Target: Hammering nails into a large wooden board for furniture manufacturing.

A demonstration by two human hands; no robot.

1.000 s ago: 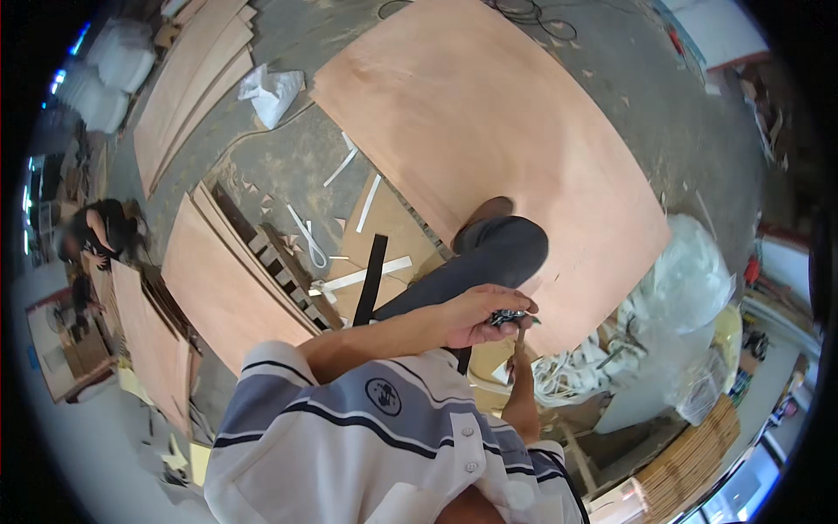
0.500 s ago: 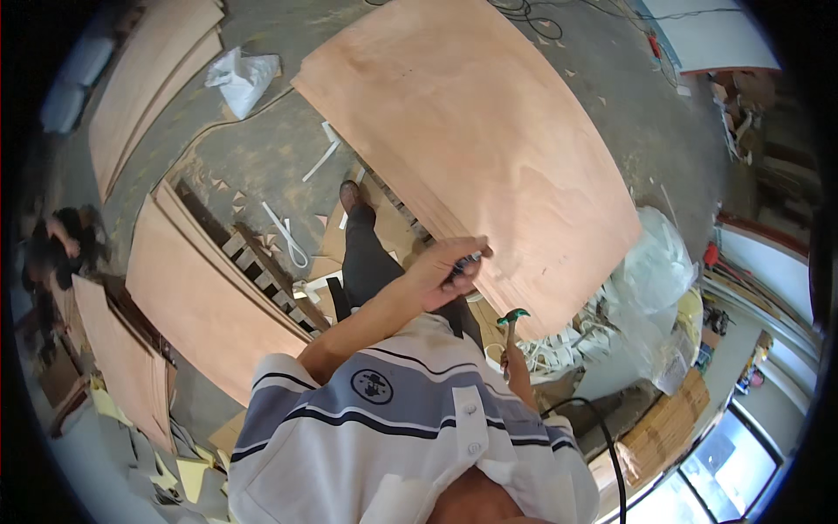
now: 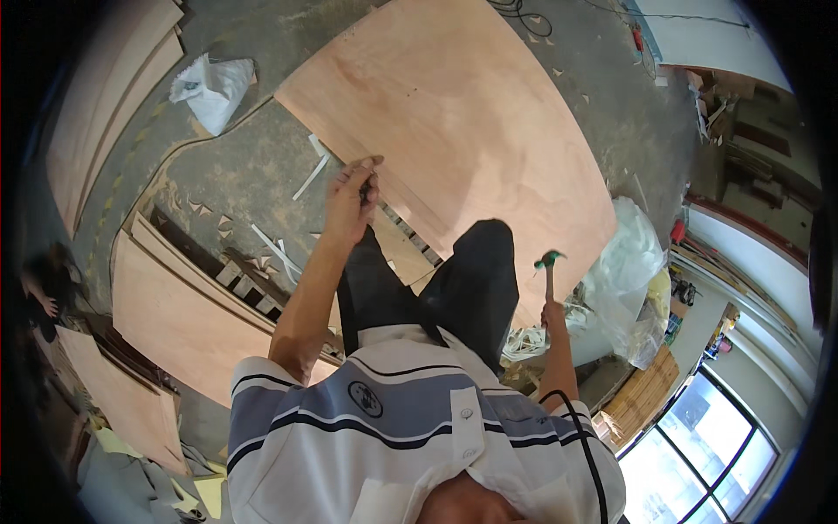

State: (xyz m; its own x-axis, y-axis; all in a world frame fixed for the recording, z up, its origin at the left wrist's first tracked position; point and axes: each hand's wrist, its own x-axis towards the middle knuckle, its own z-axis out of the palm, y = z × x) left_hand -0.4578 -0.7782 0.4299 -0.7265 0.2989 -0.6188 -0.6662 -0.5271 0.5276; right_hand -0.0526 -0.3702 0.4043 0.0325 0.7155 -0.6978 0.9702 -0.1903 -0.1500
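My right hand (image 3: 553,316) grips the wooden handle of a hammer (image 3: 548,271). Its green claw head points up, beside the right part of the plywood stack (image 3: 463,122). At the stack's near left edge is my left hand (image 3: 351,199), its fingers curled around a small dark thing that I cannot make out. The thumb and forefinger reach over the rim of the top sheet. Wide, smooth and pale reddish-brown, the stack lies in front of my knees.
More plywood sheets (image 3: 188,310) lie on a pallet at the left. A white sack (image 3: 216,92) and white strips (image 3: 310,177) are on the floor. Clear plastic wrap (image 3: 624,271) bulges at the right. Another person (image 3: 48,288) is at the far left. A black cable (image 3: 587,441) hangs by my right arm.
My left hand has moved left and away from me along the stack's edge. My right hand has moved right and forward with the hammer. My right knee now shows in front of the stack.
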